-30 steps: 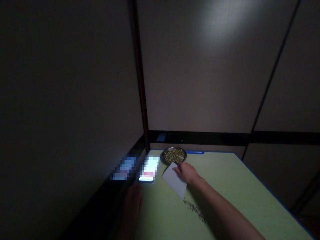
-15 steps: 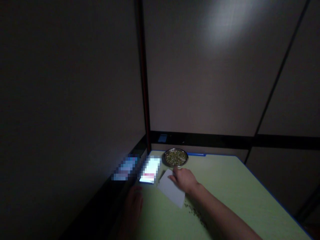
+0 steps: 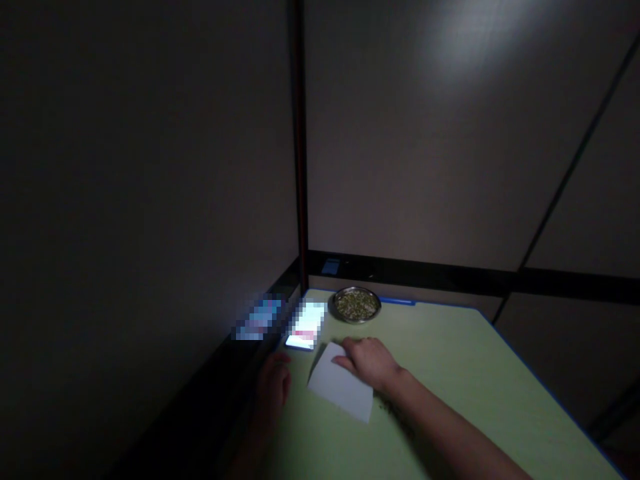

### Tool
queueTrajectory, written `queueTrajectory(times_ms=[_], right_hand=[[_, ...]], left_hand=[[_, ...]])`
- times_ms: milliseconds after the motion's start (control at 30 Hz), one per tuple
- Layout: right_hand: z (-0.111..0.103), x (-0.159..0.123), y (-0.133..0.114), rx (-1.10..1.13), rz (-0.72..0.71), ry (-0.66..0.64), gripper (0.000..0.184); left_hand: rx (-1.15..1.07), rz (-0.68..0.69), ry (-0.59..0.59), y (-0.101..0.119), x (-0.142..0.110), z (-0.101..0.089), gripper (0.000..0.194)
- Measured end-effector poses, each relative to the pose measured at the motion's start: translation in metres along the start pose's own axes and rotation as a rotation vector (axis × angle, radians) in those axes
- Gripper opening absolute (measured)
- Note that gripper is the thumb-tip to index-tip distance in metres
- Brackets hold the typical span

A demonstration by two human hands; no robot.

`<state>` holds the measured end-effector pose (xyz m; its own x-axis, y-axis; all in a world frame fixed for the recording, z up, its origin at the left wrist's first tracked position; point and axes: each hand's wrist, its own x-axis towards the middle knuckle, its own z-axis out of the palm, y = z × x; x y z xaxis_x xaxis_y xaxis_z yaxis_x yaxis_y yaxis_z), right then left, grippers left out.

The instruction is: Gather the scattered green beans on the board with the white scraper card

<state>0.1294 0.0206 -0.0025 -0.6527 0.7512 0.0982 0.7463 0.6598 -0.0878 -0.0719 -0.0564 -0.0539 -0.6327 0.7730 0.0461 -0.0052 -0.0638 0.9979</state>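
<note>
A sheet of white paper (image 3: 343, 390) is pinched in my right hand (image 3: 370, 363), thumb on top. It is held slanted low over the table, with its near edge towards me. Small dark grains, perhaps beans (image 3: 393, 413), lie beside the paper, partly hidden by my right forearm. My left hand (image 3: 274, 383) rests in shadow by the table's left edge. Its fingers are loosely curled and apart, with nothing visible in them. Beyond the paper is a round metal plate (image 3: 379, 311) holding many small greenish and pale grains (image 3: 356, 305).
A lit phone (image 3: 307, 327), its screen blurred out, lies at the table's left edge near the wall. Behind the plate, a blue stick-like object (image 3: 397, 302) lies along the far edge. Panelled walls (image 3: 410, 167) enclose the light green table (image 3: 450, 360) at the left and back.
My right hand has drawn the paper slightly towards me, away from the plate. More of the grains are now covered. The left-hand fingers have curled in, and the view has shifted a little.
</note>
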Motion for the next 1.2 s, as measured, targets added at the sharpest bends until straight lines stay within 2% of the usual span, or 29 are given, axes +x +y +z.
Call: queueTrajectory(times_ms=[200, 567, 867, 1000, 1200], right_hand=[[-0.001, -0.003, -0.006, -0.006, -0.066, -0.013, 0.057], [-0.001, -0.018, -0.016, 0.062, -0.084, -0.026, 0.059], [-0.028, -0.017, 0.001, 0.097, 0.016, 0.036, 0.055], [-0.023, -0.01, 0.01, 0.057, 0.068, 0.031, 0.055], [-0.008, -0.011, 0.004, 0.024, 0.0, -0.002, 0.054]], left_hand=[[0.011, -0.041, -0.051, 0.008, -0.002, 0.0, 0.025], [-0.053, -0.071, -0.033, 0.01, -0.004, 0.002, 0.027], [-0.097, -0.054, -0.027, -0.011, 0.008, -0.003, 0.028], [-0.071, -0.04, -0.022, -0.018, 0.011, -0.005, 0.028], [-0.063, -0.014, -0.033, -0.021, 0.014, -0.005, 0.03]])
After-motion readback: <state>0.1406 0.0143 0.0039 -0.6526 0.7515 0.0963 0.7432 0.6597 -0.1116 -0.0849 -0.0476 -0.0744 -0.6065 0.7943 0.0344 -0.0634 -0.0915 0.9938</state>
